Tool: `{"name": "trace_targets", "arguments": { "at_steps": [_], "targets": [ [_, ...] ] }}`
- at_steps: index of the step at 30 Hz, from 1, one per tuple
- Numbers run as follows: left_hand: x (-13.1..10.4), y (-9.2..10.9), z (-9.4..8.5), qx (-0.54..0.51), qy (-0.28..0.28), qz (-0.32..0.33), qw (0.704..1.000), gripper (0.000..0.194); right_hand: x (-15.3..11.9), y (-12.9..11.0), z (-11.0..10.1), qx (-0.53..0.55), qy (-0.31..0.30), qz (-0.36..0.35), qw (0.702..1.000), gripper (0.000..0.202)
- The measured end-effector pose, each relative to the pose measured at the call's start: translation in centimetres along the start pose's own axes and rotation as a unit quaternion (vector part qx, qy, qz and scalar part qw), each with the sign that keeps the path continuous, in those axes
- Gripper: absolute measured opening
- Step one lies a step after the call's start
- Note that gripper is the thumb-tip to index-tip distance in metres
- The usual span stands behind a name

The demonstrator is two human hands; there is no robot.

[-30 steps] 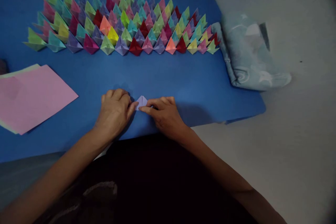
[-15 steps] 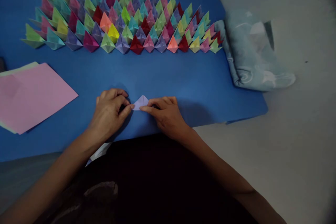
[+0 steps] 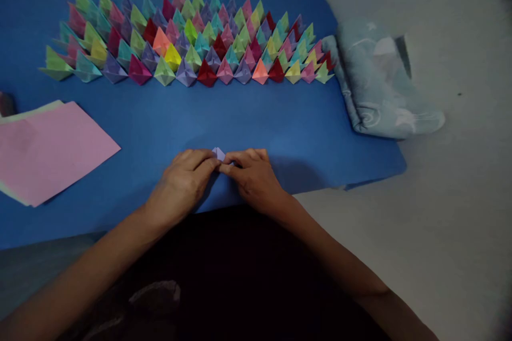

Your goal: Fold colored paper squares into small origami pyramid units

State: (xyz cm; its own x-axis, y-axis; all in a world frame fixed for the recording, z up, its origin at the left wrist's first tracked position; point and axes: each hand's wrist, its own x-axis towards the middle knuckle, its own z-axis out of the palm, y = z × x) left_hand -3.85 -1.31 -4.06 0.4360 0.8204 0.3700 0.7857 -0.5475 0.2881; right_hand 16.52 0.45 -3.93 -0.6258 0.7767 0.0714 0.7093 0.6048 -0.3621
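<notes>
Compared with half a second ago, we see that the left hand (image 3: pixel 180 181) has come to the right and now closes over the lilac paper (image 3: pixel 219 154), while before only its thumb was at the paper's left corner and its fingers stood apart. The right hand (image 3: pixel 256 176) has remained almost in the same place. Of the small folded paper we can now see only the upper tip, between the fingertips of both hands, near the front edge of the blue table (image 3: pixel 248 117). Both hands are pinching the paper with thumb and forefinger, and the two thumbs meet in front of it. We see the left hand with its back upward, its fingers bent and close together; the right hand is turned inward, its other fingers curled. Both forearms reach forward from below.
</notes>
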Motion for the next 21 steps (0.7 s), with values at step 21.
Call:
{"name": "trace_targets", "arguments": {
  "at_steps": [21],
  "targets": [
    [-0.3, -0.9, 1.3, 0.028, -0.014, 0.05, 0.998, 0.034, -2.5, 0.7, -0.2, 0.077, 0.11, 0.041, 0.99, 0.034]
  ]
}}
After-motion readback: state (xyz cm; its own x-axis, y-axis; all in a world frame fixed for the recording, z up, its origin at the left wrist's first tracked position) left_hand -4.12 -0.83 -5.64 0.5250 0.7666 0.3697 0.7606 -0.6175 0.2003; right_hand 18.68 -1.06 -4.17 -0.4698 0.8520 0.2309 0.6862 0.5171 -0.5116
